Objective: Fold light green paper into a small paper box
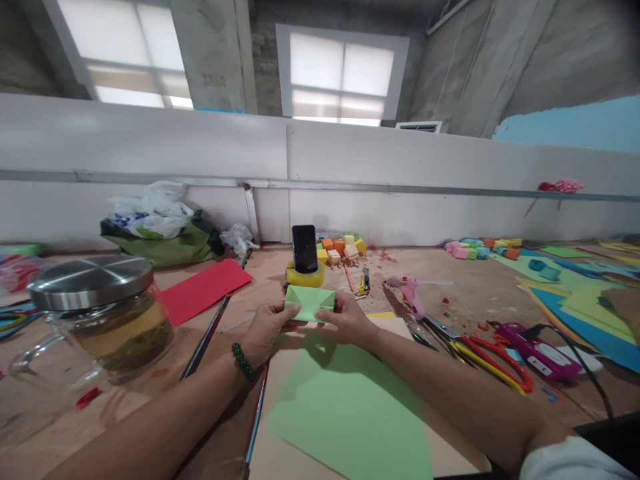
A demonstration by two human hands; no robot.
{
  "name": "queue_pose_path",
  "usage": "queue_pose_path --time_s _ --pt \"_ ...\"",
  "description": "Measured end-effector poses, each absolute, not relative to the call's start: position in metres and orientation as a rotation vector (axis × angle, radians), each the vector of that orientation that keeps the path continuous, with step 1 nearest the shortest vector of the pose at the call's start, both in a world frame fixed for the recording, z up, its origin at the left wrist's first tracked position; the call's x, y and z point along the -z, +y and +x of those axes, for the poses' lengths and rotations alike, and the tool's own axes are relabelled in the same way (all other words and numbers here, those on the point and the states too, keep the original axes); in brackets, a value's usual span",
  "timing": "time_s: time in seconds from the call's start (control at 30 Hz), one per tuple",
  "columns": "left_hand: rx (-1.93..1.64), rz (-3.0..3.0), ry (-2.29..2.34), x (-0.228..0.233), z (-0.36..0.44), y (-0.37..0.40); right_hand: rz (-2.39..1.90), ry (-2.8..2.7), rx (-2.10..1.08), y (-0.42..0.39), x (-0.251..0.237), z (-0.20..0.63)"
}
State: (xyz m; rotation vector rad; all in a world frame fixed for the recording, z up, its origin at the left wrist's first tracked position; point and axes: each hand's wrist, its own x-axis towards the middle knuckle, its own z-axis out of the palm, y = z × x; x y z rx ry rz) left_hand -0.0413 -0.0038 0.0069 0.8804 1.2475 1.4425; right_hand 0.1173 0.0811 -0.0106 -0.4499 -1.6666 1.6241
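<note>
Matt paper (310,303), glossy metal lid (91,281)

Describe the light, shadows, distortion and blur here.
Head view: the windows glare nearly white, the left one leaning, likely from wide-angle distortion; head view: the steel lid shows streaky reflections; head view: a soft shadow falls on the green sheet below the folded green paper; head view: the far-right edge looks soft.

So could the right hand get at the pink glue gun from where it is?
Probably yes: the pink glue gun lies to the right of the right hand, with nothing tall between, though that hand is busy gripping the folded green paper.
</note>
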Motion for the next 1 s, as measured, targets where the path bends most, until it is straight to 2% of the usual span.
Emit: queue_pose_path --time_s 0.37,0.6,0.83,1.0 --pt "-1.448 0.806 1.27 -0.008 -0.042 -0.003 -0.501 -1.564 -1.785 0.078 0.01 0.122" --pt "-1.413 0.773 1.272 -0.011 -0.041 -0.002 -0.469 -1.604 -1.766 0.08 0.008 0.122" --pt "-1.396 0.742 1.27 -0.005 -0.046 0.003 -0.408 -1.664 -1.692 0.08 0.013 0.12" --pt "-1.381 0.707 1.268 -0.004 -0.047 0.004 -0.361 -1.839 -1.475 0.084 0.02 0.122"
